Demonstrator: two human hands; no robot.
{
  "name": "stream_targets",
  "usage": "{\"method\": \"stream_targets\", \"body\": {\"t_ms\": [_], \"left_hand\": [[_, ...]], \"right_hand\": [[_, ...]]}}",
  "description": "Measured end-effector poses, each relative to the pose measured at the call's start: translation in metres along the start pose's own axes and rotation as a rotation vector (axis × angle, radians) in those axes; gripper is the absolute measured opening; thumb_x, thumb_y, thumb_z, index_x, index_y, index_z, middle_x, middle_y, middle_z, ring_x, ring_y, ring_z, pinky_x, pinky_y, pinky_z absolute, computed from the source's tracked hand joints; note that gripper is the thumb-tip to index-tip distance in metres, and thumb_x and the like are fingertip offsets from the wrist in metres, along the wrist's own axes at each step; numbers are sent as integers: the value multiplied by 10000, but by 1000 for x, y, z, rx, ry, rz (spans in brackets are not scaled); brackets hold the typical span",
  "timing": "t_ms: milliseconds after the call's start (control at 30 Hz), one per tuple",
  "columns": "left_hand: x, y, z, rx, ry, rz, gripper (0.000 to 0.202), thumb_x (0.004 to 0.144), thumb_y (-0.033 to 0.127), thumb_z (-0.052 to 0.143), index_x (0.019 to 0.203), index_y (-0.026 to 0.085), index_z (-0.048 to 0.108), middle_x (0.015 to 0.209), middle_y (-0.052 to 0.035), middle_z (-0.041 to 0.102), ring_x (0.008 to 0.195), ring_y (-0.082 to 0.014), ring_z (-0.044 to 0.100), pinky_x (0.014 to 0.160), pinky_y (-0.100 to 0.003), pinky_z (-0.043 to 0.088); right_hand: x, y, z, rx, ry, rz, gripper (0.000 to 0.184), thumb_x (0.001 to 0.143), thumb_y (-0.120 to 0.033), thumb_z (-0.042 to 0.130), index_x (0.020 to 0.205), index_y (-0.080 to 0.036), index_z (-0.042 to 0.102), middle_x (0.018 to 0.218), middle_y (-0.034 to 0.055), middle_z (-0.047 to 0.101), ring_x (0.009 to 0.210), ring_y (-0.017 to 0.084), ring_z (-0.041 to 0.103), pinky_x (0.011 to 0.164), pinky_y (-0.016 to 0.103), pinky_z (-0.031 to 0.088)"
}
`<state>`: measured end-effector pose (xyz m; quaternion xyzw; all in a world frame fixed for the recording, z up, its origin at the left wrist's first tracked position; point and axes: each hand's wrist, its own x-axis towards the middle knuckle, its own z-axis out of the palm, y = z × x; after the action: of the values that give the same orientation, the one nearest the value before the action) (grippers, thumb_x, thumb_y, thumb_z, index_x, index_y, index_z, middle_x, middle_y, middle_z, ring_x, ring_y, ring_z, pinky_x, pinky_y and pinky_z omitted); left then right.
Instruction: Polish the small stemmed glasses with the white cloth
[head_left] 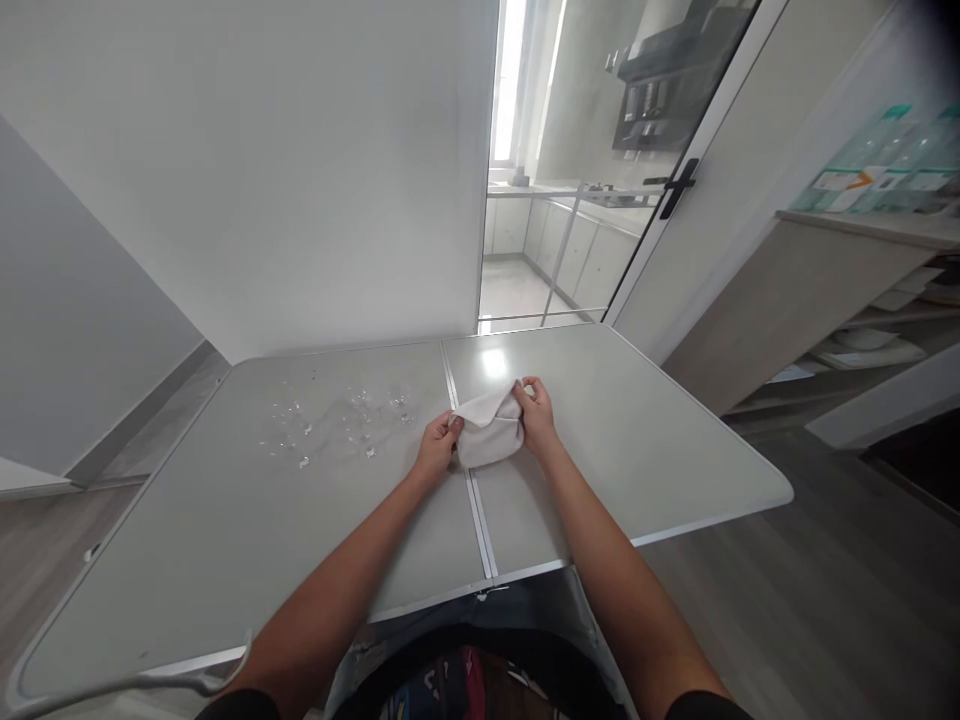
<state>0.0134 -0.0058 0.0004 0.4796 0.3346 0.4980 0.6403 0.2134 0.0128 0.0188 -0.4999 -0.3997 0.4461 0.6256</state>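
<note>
A small white cloth [487, 432] sits bunched over the centre seam of a grey folding table [300, 520]. My left hand [436, 447] pinches the cloth's left edge, fingers closed on it. My right hand [535, 412] grips its upper right side, fingers curled over the top. Both hands hold the cloth just at the table surface. To the left of the cloth, a patch of spilled water drops [337, 420] glistens on the tabletop.
A white wall panel [262, 180] stands behind the table. Beyond it a glass sliding door [675, 150] with a black handle opens on a kitchen. Wooden shelves [847, 300] with plates and boxes stand at the right. The floor is wood-look.
</note>
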Motion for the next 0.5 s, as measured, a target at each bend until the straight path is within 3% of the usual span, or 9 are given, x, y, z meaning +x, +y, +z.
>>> {"method": "stream_targets", "body": {"t_ms": [100,167,333,433,500], "left_hand": [[0,3,0,6,70,43,489,810,585,712,1037,152,694,803,-23,673,693,-137,552,631,-229,421],[1,6,-2,-3,117,38,472,792,576,729,981,145,696,780,-21,664,683,-140,547,635,-237,422],[0,11,-5,-68,157,107,329,779,476,743,792,155,670,748,3,609,698,-121,521,632,-211,403],[0,9,-2,-180,210,46,333,765,466,753,900,170,678,810,1,639,717,-122,556,645,-211,434],[-1,9,0,-220,251,-2,378,756,475,768,964,175,671,834,-4,666,721,-130,588,655,-221,460]], "right_hand": [[1,1,2,14,-244,131,552,683,-589,768,1038,-246,521,735,-34,606,645,136,532,612,252,407],[-1,-1,4,-21,-361,141,538,645,-527,808,1018,-208,588,785,-2,639,684,139,542,641,257,409],[-8,-11,8,149,-243,-3,343,710,-454,771,866,-242,552,781,-35,595,714,139,525,670,253,424],[-12,-13,9,182,-301,60,339,718,-441,778,856,-253,532,736,-51,569,680,134,510,642,245,420],[-12,-12,8,170,-339,122,378,711,-432,792,984,-278,580,727,-57,573,653,132,503,608,240,397]]}}
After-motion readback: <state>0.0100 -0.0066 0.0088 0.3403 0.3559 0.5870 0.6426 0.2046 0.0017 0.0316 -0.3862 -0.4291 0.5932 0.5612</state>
